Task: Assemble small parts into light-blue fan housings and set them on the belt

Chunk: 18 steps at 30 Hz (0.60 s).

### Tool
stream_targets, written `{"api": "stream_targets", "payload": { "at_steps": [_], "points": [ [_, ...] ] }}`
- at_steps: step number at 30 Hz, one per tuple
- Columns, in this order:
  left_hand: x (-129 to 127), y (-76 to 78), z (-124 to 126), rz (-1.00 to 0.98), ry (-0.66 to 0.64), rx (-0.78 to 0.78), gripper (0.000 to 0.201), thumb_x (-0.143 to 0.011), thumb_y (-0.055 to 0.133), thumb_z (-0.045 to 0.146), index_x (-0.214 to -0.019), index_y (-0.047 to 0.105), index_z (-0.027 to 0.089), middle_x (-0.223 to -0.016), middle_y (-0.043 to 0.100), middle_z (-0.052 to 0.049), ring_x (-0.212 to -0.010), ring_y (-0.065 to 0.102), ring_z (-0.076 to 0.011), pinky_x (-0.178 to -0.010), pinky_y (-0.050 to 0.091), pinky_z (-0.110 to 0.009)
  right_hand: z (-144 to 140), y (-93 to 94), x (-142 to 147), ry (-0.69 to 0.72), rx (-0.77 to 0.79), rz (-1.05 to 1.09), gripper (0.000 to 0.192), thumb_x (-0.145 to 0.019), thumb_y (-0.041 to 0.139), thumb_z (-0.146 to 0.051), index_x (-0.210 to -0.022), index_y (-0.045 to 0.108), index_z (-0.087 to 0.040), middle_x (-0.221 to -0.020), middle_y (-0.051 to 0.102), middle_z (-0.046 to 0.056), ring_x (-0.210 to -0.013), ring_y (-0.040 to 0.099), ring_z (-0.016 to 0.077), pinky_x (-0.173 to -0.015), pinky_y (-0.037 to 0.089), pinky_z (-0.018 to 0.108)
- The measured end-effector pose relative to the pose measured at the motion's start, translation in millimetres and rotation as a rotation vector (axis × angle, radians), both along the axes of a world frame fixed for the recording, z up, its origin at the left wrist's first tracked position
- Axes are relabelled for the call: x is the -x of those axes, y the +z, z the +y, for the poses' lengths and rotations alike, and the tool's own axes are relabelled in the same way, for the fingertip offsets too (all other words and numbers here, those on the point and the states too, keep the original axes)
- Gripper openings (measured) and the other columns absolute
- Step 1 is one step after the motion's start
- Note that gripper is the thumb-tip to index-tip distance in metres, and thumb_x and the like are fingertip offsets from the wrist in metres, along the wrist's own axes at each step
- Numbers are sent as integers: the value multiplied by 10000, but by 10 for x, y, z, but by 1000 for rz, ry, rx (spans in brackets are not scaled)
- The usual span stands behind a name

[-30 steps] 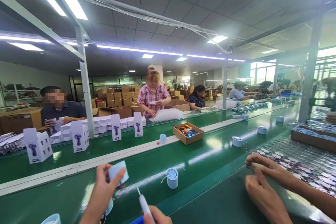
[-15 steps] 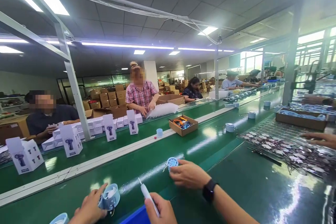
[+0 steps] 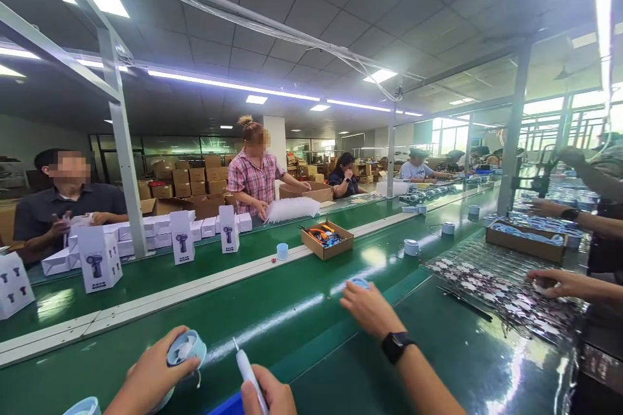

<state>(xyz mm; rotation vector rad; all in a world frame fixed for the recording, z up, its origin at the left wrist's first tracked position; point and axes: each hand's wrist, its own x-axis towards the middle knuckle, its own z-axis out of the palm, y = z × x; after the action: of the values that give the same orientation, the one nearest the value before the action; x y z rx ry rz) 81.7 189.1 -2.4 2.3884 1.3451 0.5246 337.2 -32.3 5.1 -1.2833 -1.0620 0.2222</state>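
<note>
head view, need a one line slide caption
Left hand holds a light-blue round part, right hand a white pen-like tool, above a green conveyor belt.

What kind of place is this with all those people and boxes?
Most likely a factory assembly line: a long green conveyor belt, white product boxes standing on it, and stacked cardboard cartons behind. The left hand holds a small blue round part.

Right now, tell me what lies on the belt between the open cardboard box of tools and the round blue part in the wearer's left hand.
Head view: only bare green belt lies between the cardboard box and the blue part in the left hand.
</note>
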Motion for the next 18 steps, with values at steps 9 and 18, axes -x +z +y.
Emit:
{"api": "stream_targets", "payload": {
  "at_steps": [9,18],
  "points": [
    [257,535,-197,-86,-40,78,690,-657,592,497,-1255,494,168,-1260,573,-112,-1108,552,-317,-880,450,-357,235,-615,1318,8,124,273,151,-777,547,-326,-815,492,-190,-513,331,-94,-459,341,81,-461,275,203],
    [619,718,-367,292,-70,295,520,-543,632,331,-1046,608,199,-982,684,-69,-875,628,-288,-689,462,-306,94,-670,1462,322,189,228,266,-864,496,-448,-873,550,-187,-744,560,17,-654,541,141,-620,455,253]
  ]
}}
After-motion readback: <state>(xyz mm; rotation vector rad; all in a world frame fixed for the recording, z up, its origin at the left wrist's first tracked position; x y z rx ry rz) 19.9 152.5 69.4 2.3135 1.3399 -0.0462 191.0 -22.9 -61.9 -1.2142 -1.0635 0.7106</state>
